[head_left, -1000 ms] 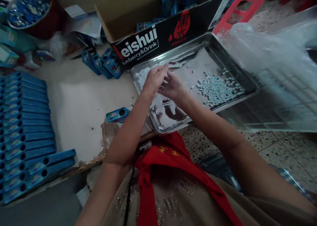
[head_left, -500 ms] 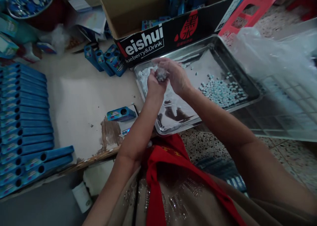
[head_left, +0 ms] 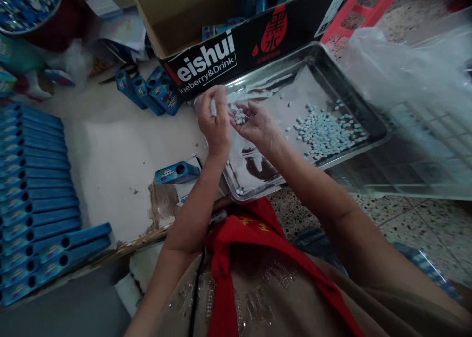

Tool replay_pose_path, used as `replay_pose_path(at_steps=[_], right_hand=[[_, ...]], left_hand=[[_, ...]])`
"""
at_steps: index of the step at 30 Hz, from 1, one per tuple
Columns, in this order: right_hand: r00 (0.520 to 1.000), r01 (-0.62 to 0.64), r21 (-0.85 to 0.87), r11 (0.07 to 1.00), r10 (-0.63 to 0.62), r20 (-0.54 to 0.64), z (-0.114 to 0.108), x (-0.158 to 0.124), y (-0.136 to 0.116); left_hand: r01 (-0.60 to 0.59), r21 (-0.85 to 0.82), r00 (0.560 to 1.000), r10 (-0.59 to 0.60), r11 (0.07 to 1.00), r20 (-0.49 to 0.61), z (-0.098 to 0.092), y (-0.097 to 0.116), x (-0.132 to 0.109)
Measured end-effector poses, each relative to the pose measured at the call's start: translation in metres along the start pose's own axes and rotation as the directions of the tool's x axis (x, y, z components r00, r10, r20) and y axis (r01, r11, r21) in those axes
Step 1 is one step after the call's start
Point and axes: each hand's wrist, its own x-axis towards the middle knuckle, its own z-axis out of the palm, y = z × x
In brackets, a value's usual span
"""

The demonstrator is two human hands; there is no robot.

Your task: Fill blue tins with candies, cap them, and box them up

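Observation:
My right hand (head_left: 258, 125) is turned palm up over the metal tray (head_left: 230, 192), cupping a small heap of pale candies (head_left: 240, 116). Close beside it on the left, my left hand (head_left: 215, 125) has its fingers curled above the tray's corner; what they hold, if anything, is hidden. More white and pale blue candies (head_left: 324, 133) lie in a loose pile on the tray's right side. Left of my left forearm, a blue candy box (head_left: 177, 172) with a round hole rests on a small scale (head_left: 186, 189), partly covered by the arm.
A large black carton (head_left: 206, 64) stands behind the tray. Rows of blue boxes (head_left: 40, 179) line the table's left side, with several more (head_left: 147, 88) near the carton. A bowl of wrapped pieces (head_left: 33, 7) sits at the back left. Clear plastic sheeting (head_left: 401, 71) lies at right.
My hands were together around a clump of candies. They have come apart: the left moved left, the right opened upward with candies in its palm. The view shifted slightly.

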Motion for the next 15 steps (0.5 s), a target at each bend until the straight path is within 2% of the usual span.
replay_pose_path(at_steps=[2,3,5,6,9,11,13,15], right_hand=[[0.999,-0.032,0.075,0.997,0.032,0.001,0.005,-0.006,-0.01],[0.999,-0.053,0.104,0.993,0.052,0.008,0.007,-0.01,-0.015],[0.999,-0.049,0.097,0.994,0.048,0.016,0.012,-0.019,-0.025],[1.0,-0.021,0.073,0.997,0.021,0.008,0.013,-0.023,-0.028],[0.987,0.153,0.033,0.988,-0.151,-0.055,0.013,-0.033,-0.03],[0.967,0.222,0.047,0.974,-0.214,-0.142,0.007,-0.036,-0.027],[0.954,0.2,0.003,0.98,-0.194,-0.229,-0.006,-0.04,-0.024],[0.949,0.136,-0.126,0.983,-0.166,-0.269,-0.026,-0.046,-0.023]], left_hand=[[0.145,-0.103,0.985,-0.153,0.984,-0.08,-0.006,-0.011,0.003],[0.231,-0.167,0.966,-0.247,0.959,-0.083,-0.006,-0.018,0.006],[0.387,-0.291,0.912,-0.409,0.875,-0.015,-0.001,-0.03,0.014],[0.434,-0.338,0.891,-0.453,0.835,0.026,0.003,-0.036,0.018],[0.458,-0.404,0.879,-0.47,0.791,0.076,0.015,-0.047,0.029],[0.458,-0.422,0.878,-0.472,0.782,0.078,0.019,-0.05,0.034],[0.459,-0.432,0.879,-0.469,0.776,0.092,0.02,-0.048,0.035],[0.469,-0.419,0.879,-0.457,0.777,0.136,0.017,-0.045,0.035]])
